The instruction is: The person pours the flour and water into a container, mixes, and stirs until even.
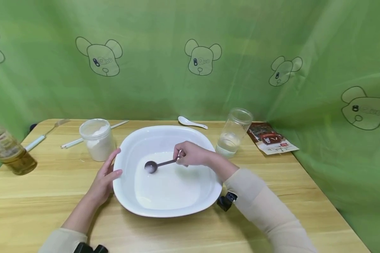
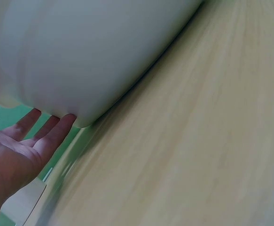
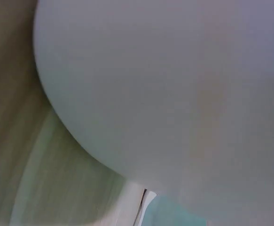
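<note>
A white basin (image 1: 168,130) sits in the middle of the table, its floor covered by what looks like a milky white liquid. My left hand (image 1: 103,179) holds the basin's left side, thumb at the rim; in the left wrist view its fingers (image 2: 52,134) reach against the outer wall. Over the basin, my right hand (image 1: 191,153) pinches the handle of a dark brown long-handled spoon (image 1: 151,167). The spoon's round bowl is low in the basin, with something white in it. The right wrist view shows only the basin's outer wall (image 3: 127,94), so that hand is hidden there.
Left of the basin stand a jar of white powder (image 1: 99,142) and a bottle of amber liquid (image 1: 11,153). A fork (image 1: 36,142) and white sticks (image 1: 73,143) lie behind. A white spoon (image 1: 190,122), a glass of liquid (image 1: 232,135) and a packet (image 1: 269,138) are at the back right.
</note>
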Demonstrator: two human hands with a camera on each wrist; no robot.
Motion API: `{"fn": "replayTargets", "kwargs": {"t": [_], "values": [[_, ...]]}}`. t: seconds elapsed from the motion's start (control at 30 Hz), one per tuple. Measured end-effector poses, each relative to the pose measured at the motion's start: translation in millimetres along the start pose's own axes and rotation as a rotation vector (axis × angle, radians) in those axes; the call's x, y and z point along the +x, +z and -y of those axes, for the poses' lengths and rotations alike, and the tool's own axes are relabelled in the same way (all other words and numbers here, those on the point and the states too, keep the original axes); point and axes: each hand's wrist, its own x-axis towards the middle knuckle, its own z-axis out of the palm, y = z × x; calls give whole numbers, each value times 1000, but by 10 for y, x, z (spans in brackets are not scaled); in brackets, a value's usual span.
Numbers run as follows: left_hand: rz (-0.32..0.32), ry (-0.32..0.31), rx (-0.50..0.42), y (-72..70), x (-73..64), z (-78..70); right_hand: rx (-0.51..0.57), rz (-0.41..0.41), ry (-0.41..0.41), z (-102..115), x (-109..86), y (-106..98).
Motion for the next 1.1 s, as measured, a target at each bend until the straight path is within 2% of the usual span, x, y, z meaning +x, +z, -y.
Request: {"fn": "replayTargets", "kwargs": {"t": [0.1,0.3,0.5,0.63,0.77,0.9,1.1], "values": [[-10,2,8,1,-2,-10,7,71,-35,28,-81,12],[-7,3,2,-5,5,-16,-54,184,-66,67,-339,-62],[1,-1,-11,-9,13,3,-69,222,-50,-3,-605,-224],[-6,-2,-6,-8,8,5,-139,170,-48,-71,-719,-375],[-12,-4,-3,-8,3,0,-247,50,-43,-126,-739,-492],[-6,-7,-10,-7,4,1,-311,-67,11,-187,-660,-529],[2,-1,-16,-4,9,12,-269,-166,72,-210,-440,-469]]}}
